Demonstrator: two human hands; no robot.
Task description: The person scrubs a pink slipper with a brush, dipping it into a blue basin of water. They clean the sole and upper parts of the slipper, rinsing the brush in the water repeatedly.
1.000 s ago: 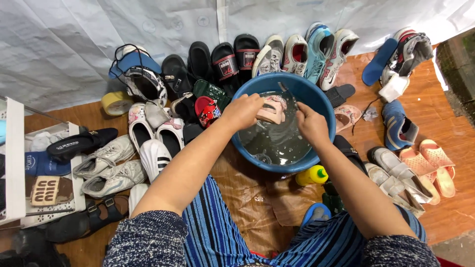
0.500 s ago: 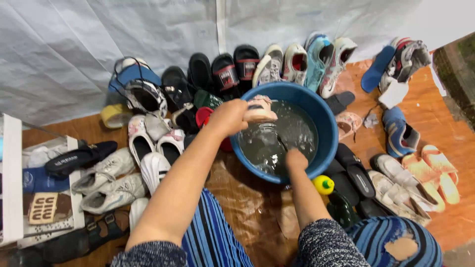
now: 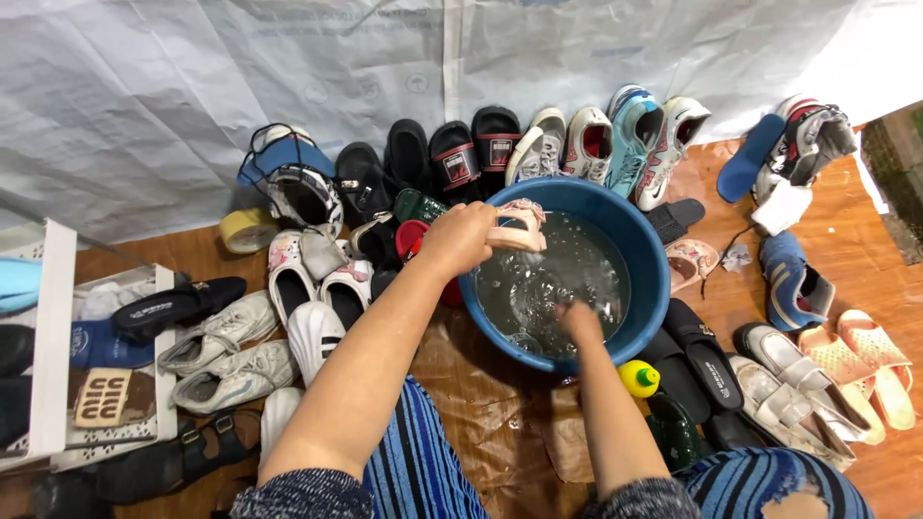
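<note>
A blue basin (image 3: pixel 652 288) of soapy water stands on the floor in front of me. My left hand (image 3: pixel 463 238) grips a small pink sandal (image 3: pixel 517 227) and holds it over the basin's left rim, just above the water. My right hand (image 3: pixel 580 317) is dipped into the water near the basin's front edge. Its fingers are under the surface, so I cannot tell whether they are closed on anything.
Many shoes, sandals and slippers ring the basin: sneakers (image 3: pixel 635 144) at the back, pink sandals (image 3: pixel 865 360) at right, white shoes (image 3: pixel 231 351) at left. A yellow-capped green bottle (image 3: pixel 642 380) lies by the basin. A white sheet (image 3: pixel 385 67) hangs behind. A tape roll (image 3: pixel 248 229) sits left.
Both hands held the sandal over the water a second ago. My right hand has let go and gone down into the water, while my left hand lifted the sandal to the rim.
</note>
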